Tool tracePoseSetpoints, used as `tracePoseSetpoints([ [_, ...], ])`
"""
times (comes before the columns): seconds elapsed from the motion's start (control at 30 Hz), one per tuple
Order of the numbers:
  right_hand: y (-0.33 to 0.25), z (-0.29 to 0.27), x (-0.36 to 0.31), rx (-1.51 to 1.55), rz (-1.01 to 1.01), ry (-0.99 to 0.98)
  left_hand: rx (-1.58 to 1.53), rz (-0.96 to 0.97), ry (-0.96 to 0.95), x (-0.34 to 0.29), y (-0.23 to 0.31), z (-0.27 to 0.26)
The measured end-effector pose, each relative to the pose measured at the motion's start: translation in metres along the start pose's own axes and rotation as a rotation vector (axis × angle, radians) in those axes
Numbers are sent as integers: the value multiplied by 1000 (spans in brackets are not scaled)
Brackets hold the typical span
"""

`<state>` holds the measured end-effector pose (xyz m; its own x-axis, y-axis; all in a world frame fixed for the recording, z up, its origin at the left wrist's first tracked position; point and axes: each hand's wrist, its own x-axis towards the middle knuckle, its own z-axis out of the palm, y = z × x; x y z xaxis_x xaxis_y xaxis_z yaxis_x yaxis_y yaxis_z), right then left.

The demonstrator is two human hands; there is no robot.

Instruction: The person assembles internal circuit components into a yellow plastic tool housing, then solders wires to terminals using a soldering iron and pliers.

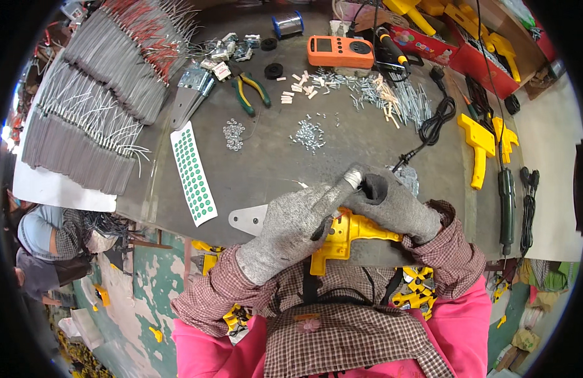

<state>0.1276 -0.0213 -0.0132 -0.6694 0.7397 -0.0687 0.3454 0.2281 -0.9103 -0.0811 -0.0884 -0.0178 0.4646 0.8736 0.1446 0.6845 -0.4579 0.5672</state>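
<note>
"So, how far along?"

"Partway, seemingly: holding yellow casing (343, 235) in left hand (288, 220) at worktop's (272, 176) near edge; can't tell grip of right hand (392, 206). Remaining, probably: fitting loose screws (308, 136)."

The dark grey table (272, 167) carried a sheet of green round stickers (194, 173) toward its near left corner. Green-and-yellow-handled pliers (244, 94), a solder-wire spool (288, 24) and an orange power meter (340, 51) lay toward the far edge, small screws (308, 135) mid-table, a yellow pistol-shaped shell (476, 148) nearer the right edge.
</note>
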Motion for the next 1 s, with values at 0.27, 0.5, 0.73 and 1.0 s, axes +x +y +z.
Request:
tracePoseSetpoints([
  [0.27, 8, -23, -9, 329, -127, -42, -812, -414, 35, 13, 0, -5],
  [0.5, 11, -16, -26, -90, -253, 122, -112, -317, 102, 21, 9, -15],
  [0.73, 0, -7, -15, 188, 34, 143, -399, -444, 209, -12, 42, -16],
  [1.0, 6, 7, -12, 493, -51, 8, -714, -603, 302, 3, 36, -6],
])
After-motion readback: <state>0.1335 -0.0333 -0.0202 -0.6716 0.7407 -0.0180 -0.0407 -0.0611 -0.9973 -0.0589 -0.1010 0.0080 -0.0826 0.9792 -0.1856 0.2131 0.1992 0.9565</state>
